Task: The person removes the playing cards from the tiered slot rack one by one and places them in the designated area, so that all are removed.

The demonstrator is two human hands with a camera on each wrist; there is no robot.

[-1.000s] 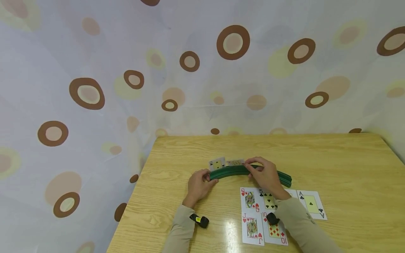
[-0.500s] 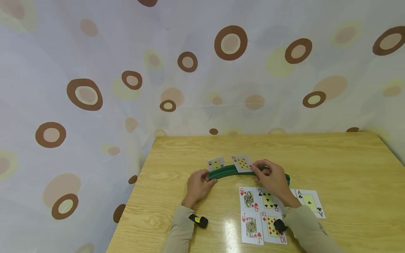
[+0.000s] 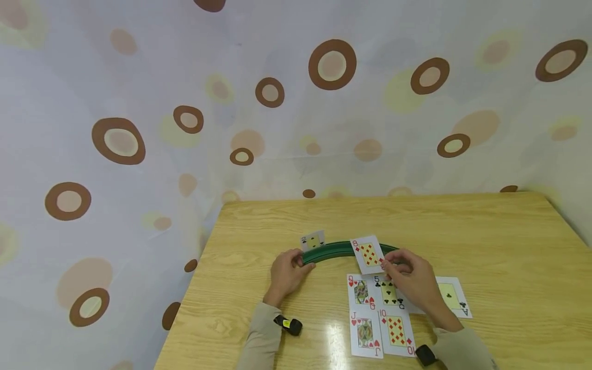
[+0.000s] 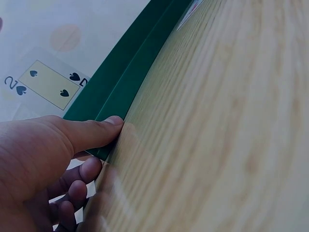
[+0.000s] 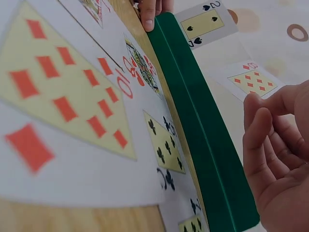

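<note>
A curved green playing-card holder [image 3: 329, 251] lies on the table, its left end pinched by my left hand [image 3: 284, 272]. In the left wrist view the thumb [image 4: 104, 130] presses on the holder's front side, other fingers curled below its end. The two of spades [image 3: 313, 240] stands tilted in the holder's left part. My right hand [image 3: 413, 280] pinches the eight of diamonds [image 3: 369, 255] by its lower right corner, between thumb and fingers. That card is in front of the holder in the head view, overlapping the top of the five of clubs [image 3: 387, 294].
Face up nearer me lie the queen of hearts [image 3: 361, 292], jack of hearts [image 3: 365, 333], ten of diamonds [image 3: 396, 331] and ace of clubs [image 3: 449, 294]. Another card is mostly hidden beneath the right hand. A patterned cloth [image 3: 337, 118] hangs behind the wooden table [image 3: 509, 246].
The eight of diamonds, behind the holder's rim at first, has come up out of it and moved right and toward me in my right hand. The left hand keeps its grip on the holder.
</note>
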